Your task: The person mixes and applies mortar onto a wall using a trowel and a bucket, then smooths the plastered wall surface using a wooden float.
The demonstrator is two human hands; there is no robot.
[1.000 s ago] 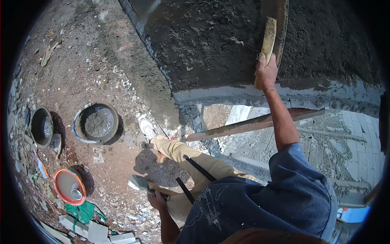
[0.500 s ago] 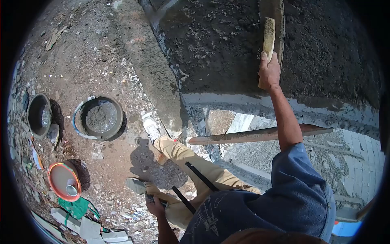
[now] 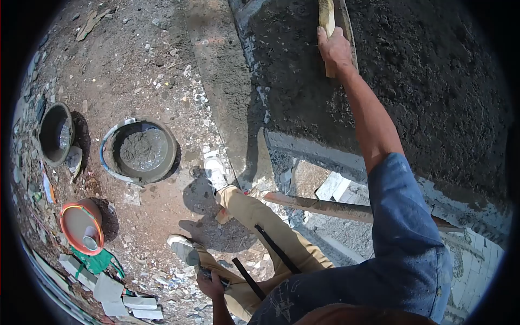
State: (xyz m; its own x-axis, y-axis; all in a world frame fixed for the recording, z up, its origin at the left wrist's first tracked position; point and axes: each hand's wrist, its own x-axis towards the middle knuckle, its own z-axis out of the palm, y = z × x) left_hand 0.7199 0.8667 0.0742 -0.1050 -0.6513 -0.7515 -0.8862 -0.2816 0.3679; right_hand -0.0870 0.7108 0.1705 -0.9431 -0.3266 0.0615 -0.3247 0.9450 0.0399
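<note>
The wooden float (image 3: 326, 27) is lying flat against the dark wet mortar surface (image 3: 422, 81), at about 12 o'clock in the view, with its long side pointing up and down. The right hand (image 3: 335, 50) is gripping it tightly, the fingers wrapping around its lower part, and the arm is stretching far out from the blue sleeve (image 3: 406, 216).

The left hand (image 3: 210, 283) is hanging low at about 6 o'clock, close beside the knee, and it is closing around a small dark tool (image 3: 219, 279); what kind of tool it is I cannot tell. The two hands are well apart.

Below the mortar surface, a long wooden plank (image 3: 325, 207) is lying across at about 4 o'clock. On the bare ground at 9 o'clock, a round pan with grey mortar (image 3: 142, 151) is standing, and a darker empty pan (image 3: 54, 132) is near it, further left. At 8 o'clock an orange bowl (image 3: 76, 226) is holding a small cup (image 3: 90, 244).
</note>
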